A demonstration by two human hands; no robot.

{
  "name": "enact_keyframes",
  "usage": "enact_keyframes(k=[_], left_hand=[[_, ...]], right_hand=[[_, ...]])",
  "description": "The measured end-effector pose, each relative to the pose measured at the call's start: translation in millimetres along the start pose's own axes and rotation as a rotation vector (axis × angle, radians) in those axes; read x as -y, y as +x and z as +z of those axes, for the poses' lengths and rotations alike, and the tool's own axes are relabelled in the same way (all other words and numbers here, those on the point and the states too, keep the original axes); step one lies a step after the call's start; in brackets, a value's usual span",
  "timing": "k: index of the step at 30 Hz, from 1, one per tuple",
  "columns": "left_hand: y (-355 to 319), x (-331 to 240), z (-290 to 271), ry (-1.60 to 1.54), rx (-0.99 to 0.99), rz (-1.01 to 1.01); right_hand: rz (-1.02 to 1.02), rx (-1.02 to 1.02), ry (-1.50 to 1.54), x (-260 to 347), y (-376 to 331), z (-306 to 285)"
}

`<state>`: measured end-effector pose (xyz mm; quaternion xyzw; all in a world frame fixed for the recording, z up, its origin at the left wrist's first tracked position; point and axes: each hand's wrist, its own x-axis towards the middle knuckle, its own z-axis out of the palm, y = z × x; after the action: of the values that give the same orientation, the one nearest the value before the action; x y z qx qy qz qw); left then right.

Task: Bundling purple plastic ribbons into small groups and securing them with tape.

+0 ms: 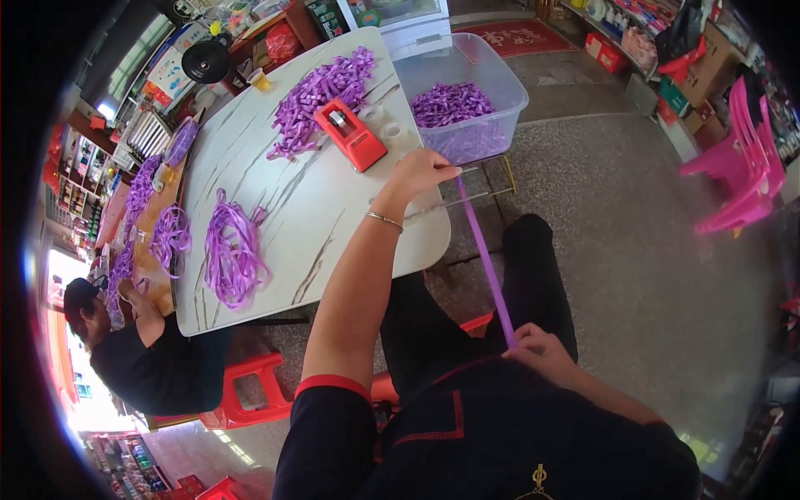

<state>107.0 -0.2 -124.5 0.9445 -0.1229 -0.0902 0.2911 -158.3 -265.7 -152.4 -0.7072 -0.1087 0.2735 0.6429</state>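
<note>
A purple ribbon point(486, 262) pulled taut between two hands, right of centre in the frame.

The left hand point(422, 172) pinches the ribbon's upper end at the edge of the white bench point(317, 208), fingers closed on it; the right hand point(543, 352), lower centre, grips the lower end against the lap. A red tape dispenser point(352, 133) and a clear tub point(467, 96) of purple pieces sit above the left hand.

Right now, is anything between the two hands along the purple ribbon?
Nothing visible. The ribbon runs taut and free from the left hand at the table edge down to the right hand near the lap, passing only over the dark trousers.
</note>
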Motion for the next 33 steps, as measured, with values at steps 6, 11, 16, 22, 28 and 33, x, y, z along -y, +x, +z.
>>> enact_keyframes(k=[6, 11, 16, 22, 28, 33], left_hand=[[-4, -3, 4, -0.037, -0.059, -0.005], [-3, 2, 7, -0.08, -0.107, -0.005], [-3, -2, 4, 0.028, -0.064, -0.025], [-3, 0, 7, -0.022, -0.115, 0.004], [-2, 1, 6, -0.016, -0.116, 0.01], [-8, -3, 0, -0.031, -0.129, 0.027]], right_hand=[[0.115, 0.054, 0.114, 7, -1, -2], [0.105, 0.057, 0.1, 8, 1, -2], [-0.081, 0.048, -0.037, 39, -5, -2], [-0.262, 0.012, -0.148, 69, -4, -13], [-0.544, 0.015, -0.107, 123, 31, -36], [-0.613, -0.077, -0.198, 203, 113, -57]])
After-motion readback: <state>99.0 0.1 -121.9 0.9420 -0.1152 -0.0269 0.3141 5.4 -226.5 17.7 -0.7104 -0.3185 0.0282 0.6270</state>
